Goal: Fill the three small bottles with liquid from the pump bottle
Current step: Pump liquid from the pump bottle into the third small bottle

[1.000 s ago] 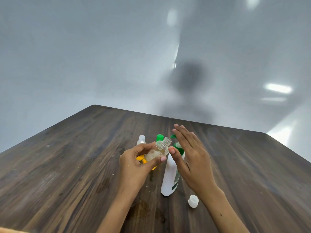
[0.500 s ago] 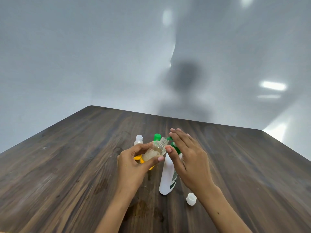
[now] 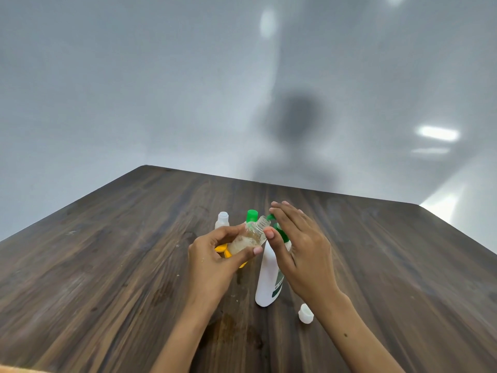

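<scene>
At a dark wooden table, the left hand curls its grip around a small clear bottle, tilting its open neck toward the green pump of a white pump bottle. The right hand lies flat on the pump, fingers straight, holding nothing. A white cap sits just beside the right wrist.

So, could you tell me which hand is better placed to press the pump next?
The right hand: its flat fingers already lie over the pump bottle's green head, while the left hand grips the tilted small bottle at the spout.
</scene>
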### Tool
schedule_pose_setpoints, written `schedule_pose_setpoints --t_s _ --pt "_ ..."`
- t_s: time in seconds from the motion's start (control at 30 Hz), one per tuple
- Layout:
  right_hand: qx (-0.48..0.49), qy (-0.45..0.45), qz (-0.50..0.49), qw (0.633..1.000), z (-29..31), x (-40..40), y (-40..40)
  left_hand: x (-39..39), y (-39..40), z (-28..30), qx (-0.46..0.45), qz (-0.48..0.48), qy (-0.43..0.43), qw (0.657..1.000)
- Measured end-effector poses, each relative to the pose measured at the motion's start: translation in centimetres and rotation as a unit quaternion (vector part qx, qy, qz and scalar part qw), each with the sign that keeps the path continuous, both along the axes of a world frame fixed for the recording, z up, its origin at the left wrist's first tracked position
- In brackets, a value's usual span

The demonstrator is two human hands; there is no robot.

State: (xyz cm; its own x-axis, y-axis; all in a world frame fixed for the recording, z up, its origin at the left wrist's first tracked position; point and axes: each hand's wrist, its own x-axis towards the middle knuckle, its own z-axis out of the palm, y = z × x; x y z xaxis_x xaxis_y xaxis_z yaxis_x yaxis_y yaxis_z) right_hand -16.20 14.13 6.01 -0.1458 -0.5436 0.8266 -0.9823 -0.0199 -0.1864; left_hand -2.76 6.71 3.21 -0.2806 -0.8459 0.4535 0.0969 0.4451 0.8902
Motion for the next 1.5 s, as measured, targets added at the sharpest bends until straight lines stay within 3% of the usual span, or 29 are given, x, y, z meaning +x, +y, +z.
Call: schedule_pose_setpoints --t_s 0.37,0.77,1.5 --pt "-0.028 -0.021 0.01 0.999 -0.4 -0.3 -0.5 -0.3 -0.1 -0.2 0.009 -0.001 0.006 1.0" --pt "0.001 0.07 -0.025 0.997 0.5 -0.7 0.2 -0.4 -0.1 -0.1 0.018 -0.008 0.013 1.0" --pt "-0.018 0.041 -0.026 0.999 0.3 -0.3 0.0 -0.1 -0.2 0.2 0.007 -0.004 0.023 1.0"
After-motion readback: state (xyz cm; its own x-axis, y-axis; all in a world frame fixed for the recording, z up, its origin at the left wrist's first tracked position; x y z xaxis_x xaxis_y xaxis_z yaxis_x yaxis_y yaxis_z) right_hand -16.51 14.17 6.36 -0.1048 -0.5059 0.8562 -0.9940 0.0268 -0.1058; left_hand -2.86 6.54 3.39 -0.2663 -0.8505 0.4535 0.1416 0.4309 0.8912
